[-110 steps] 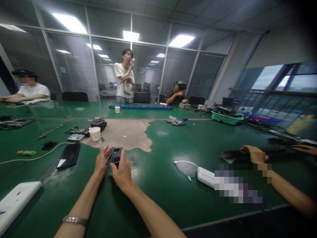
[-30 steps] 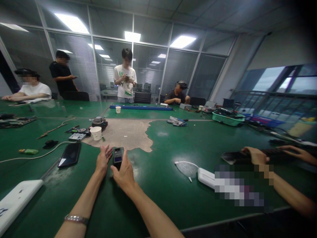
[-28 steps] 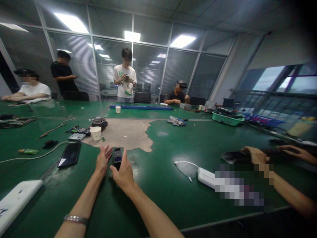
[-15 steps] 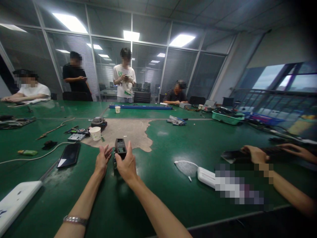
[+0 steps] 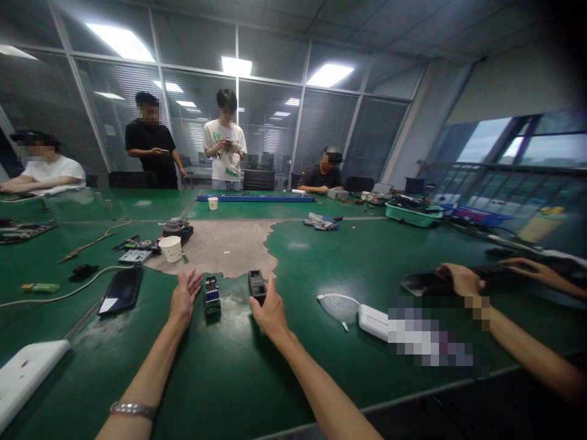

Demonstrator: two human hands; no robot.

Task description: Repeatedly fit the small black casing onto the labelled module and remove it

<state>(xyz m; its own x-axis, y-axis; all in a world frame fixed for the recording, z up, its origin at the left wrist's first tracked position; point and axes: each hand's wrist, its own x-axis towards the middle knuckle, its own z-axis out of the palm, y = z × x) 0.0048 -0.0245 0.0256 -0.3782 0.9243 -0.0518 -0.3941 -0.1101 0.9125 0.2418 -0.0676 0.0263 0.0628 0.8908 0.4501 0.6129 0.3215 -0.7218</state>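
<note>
Head view: left grip (image 5: 184,296) lies spread, right grip (image 5: 272,311) pinches a casing (image 5: 257,283), likely light, stiff, best held by its sides.

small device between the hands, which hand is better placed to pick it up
Probably the left hand: it is open and right beside the small device, while the right hand holds the black casing.

Office: glass partition (image 5: 380,134), blinds (image 5: 321,131), green table (image 5: 348,256)
</note>
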